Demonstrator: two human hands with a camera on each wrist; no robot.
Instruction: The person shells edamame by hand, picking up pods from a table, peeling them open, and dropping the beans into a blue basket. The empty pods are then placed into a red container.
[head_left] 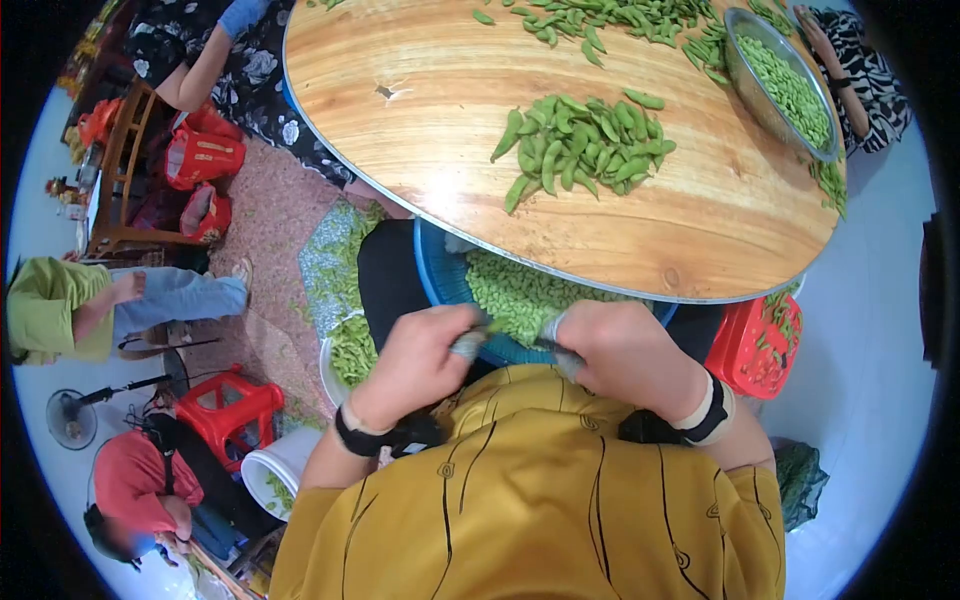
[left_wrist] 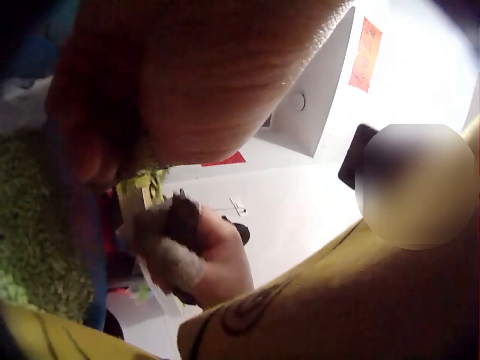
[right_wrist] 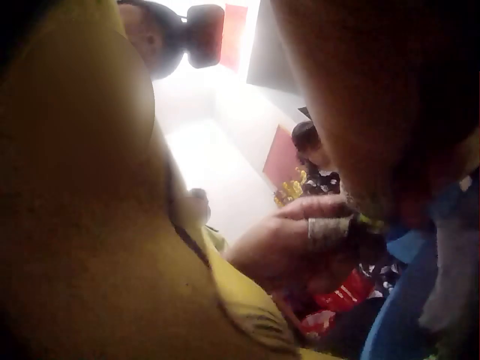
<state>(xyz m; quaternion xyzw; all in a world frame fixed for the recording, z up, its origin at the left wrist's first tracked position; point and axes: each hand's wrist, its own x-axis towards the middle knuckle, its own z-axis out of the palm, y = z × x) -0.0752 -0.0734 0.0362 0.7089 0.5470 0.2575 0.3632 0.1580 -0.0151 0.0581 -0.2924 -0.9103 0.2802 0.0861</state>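
Over the blue basket (head_left: 428, 262) of shelled green beans (head_left: 515, 290), both hands are held close to the yellow shirt. The left hand (head_left: 425, 355) pinches a green pod (head_left: 494, 327) between wrapped thumb and fingers; in the right wrist view this hand (right_wrist: 300, 232) shows a taped finger. The right hand (head_left: 625, 352) is curled round a small dark object (head_left: 560, 350), whose kind I cannot tell, with grey wrapping on its digits; the left wrist view shows this hand (left_wrist: 210, 259) too. On the wooden table (head_left: 430, 130) lies a pile of pods (head_left: 585, 148).
A metal bowl (head_left: 780, 85) of beans stands at the table's right edge. A red basket (head_left: 757, 345) is at the right, a white bucket (head_left: 285, 470) and red stool (head_left: 232, 410) at the left. Other people sit or stand around, one in a green shirt (head_left: 65, 310).
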